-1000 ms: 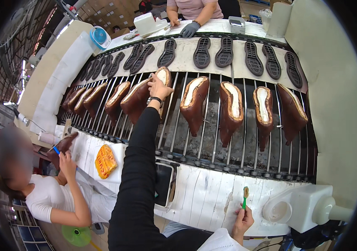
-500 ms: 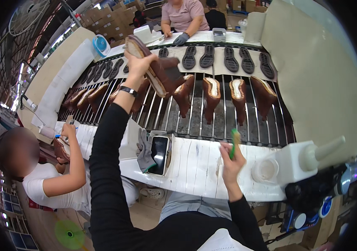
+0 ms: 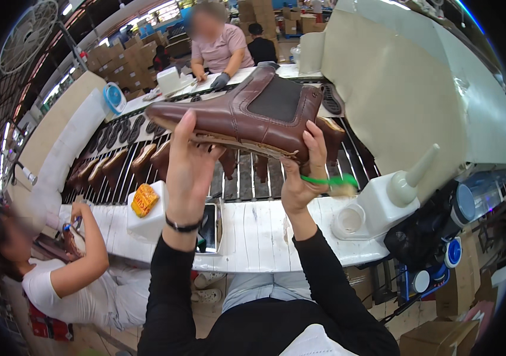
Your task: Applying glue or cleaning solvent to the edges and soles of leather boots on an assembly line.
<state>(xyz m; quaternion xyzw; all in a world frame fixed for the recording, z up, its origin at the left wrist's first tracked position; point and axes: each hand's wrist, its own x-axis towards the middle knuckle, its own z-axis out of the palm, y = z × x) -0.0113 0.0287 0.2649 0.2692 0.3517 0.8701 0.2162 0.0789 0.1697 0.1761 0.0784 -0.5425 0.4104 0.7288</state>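
Raised in front of me is a brown leather ankle boot with a dark elastic side panel, its toe pointing left and its pale, unsoled bottom downward. My left hand supports it from below near the toe, thumb up along the side. At the heel end, my right hand grips the boot with its fingers and also keeps a green-handled brush, whose bristles point right. Beneath and behind the boot, more brown boots stand bottom up on a rack of metal bars.
Dark soles lie along the far strip. On the white bench are a pot, a white bottle, a phone and a yellow packet. One co-worker sits at left, another across the bench.
The boot has come rightward and closer, turned from bottom-facing to side-on. My right hand has risen with the brush and taken hold of the heel. The view has shifted.
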